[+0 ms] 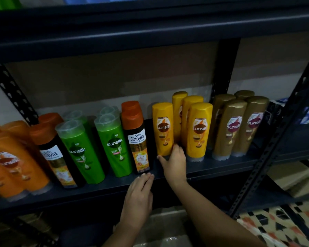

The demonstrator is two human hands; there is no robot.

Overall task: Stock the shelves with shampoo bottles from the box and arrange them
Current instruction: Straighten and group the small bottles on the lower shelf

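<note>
Right hand: my right hand (174, 162) grips the base of a lone yellow bottle (163, 128), thumb at its lower front and fingers curled behind it, near the front edge of the shelf (221, 165).
Left hand: my left hand (138, 199) lies flat with fingers straight and together, holding nothing; its fingertips (146, 175) touch the shelf's front edge just below the black bottle (138, 139) with the orange cap.
Bottle in hand: it stands upright on the shelf, between the black bottle and the yellow group (194, 125), apart from both.
Done so far: the shelf looks well stocked to me. From its left end come orange bottles (16, 161), a second black bottle (55, 154), green bottles (96, 145), the black bottle, the yellows, then gold bottles (237, 125) toward the right end.
Left to do: I judge this yellow bottle needs sliding up to its group, and the black bottles sit split by the greens, so some sorting may remain.
Box: a pale container (161, 229) shows below the shelf between my forearms; I cannot tell if it is the box or whether it holds more bottles.
Hard to make out: the orange bottles are cut off at the left border and blurred; back rows are mostly hidden behind the front ones; the shelf above is dark, its contents unreadable.
</note>
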